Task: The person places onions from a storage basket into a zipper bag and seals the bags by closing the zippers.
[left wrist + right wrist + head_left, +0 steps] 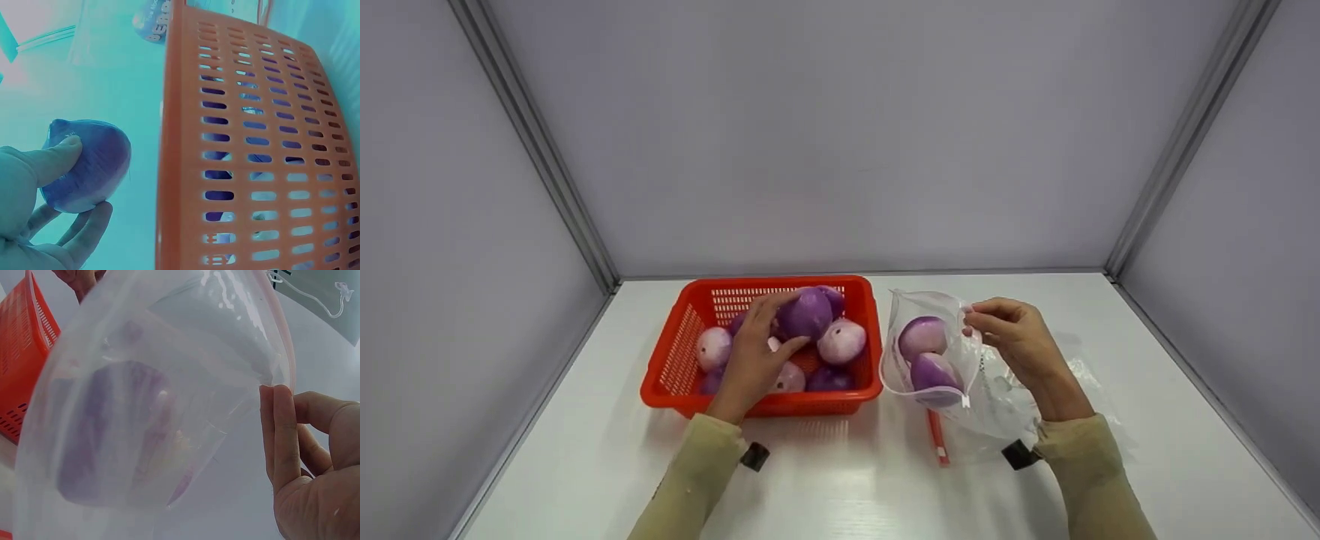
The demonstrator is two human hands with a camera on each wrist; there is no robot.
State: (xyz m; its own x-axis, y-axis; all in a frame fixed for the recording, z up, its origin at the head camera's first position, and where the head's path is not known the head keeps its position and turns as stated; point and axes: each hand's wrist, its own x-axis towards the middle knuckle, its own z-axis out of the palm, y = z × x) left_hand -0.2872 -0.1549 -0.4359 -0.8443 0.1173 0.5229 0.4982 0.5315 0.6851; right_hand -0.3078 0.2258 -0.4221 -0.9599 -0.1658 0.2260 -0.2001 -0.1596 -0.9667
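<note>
My left hand (pixel 751 352) grips a purple onion (pixel 808 315) over the red plastic basket (pixel 874 352), thumb on one side and fingers on the other. In the left wrist view this onion (pixel 93 169) shows beside the basket's slotted wall (pixel 270 152). More purple and pale onions (pixel 842 341) lie in the basket. To its right, my right hand (pixel 1016 337) pinches the rim of a clear zip bag (pixel 930 301) between thumb and fingertips. The bag's mouth gapes, and two onions (pixel 922 337) sit inside. Seen from the right wrist, the bag's film (pixel 185 343) covers them hazily.
A red stick-like item (pixel 936 439) lies on the white table (pixel 840 487), partly under the bag. Loose clear plastic (pixel 1005 409) spreads beneath my right hand. Pale panels (pixel 840 150) stand at the back and both sides.
</note>
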